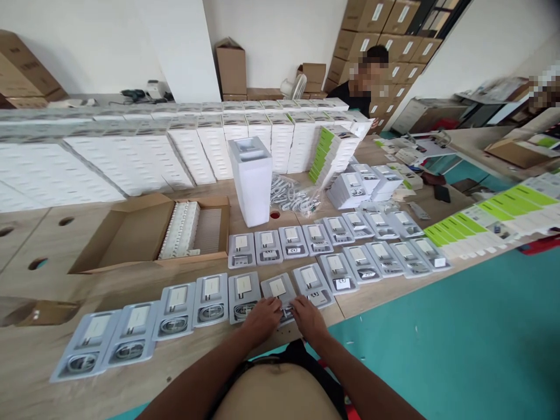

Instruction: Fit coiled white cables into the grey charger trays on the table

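My left hand (263,319) and my right hand (310,321) meet at the lower compartment of one light-grey plastic tray (290,286) on the near row. The fingers of both are bent and close together around a grey cable (286,314), which shows only in part between them. A white charger (277,287) sits in that tray's upper compartment. Trays to the left each hold a white charger (212,286) and a coiled cable (211,312). To the right, a neighbouring tray (306,284) has a charger and a printed label below it, with no coil visible.
An open cardboard box (214,203) of white pieces lies behind the trays. A tall stack of trays (251,186) stands beside bagged cables (295,195). White boxes (192,149) form a wall behind. Green-and-white boxes (494,213) line the right edge. A person (361,96) is across the table.
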Motion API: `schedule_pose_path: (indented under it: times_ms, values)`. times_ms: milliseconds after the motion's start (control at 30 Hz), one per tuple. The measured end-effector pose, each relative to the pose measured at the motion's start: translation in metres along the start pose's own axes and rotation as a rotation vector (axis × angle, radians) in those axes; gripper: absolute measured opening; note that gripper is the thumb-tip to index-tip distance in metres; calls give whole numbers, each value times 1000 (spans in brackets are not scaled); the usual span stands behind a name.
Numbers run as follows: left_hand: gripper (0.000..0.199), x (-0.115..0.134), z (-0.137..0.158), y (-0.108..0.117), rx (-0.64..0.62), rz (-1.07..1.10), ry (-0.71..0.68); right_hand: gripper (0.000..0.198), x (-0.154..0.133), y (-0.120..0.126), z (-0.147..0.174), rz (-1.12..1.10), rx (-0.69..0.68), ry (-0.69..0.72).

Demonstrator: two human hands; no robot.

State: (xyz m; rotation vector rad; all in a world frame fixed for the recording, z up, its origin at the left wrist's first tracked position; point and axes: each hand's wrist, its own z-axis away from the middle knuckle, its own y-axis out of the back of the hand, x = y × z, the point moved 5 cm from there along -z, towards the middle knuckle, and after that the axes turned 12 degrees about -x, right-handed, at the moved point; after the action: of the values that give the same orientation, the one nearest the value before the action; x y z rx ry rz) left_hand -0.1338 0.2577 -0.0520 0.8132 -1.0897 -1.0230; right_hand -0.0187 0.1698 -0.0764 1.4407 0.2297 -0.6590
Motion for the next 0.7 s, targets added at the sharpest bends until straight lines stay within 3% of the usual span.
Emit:
schedule_pose_path:
  times_ms: [167, 367, 533, 633, 700]
  values:
    - [17, -2, 6, -16, 34, -38, -47, 37, -6, -15, 23, 293, -9, 178]
    - [16, -6, 11, -25, 60, -38, -49, 45, -8, -22, 21, 339, -112, 115]
    - [11, -6, 10, -15, 99, -38, 17, 43, -23, 2, 16, 216, -162, 88]
    - [17, -13, 20, -9, 170, 54, 62, 41, -24, 28, 15, 102, -67, 70]
    - [21, -22, 35, -4, 283, 130, 83, 39, -15, 52, 9, 60, 24, 71]
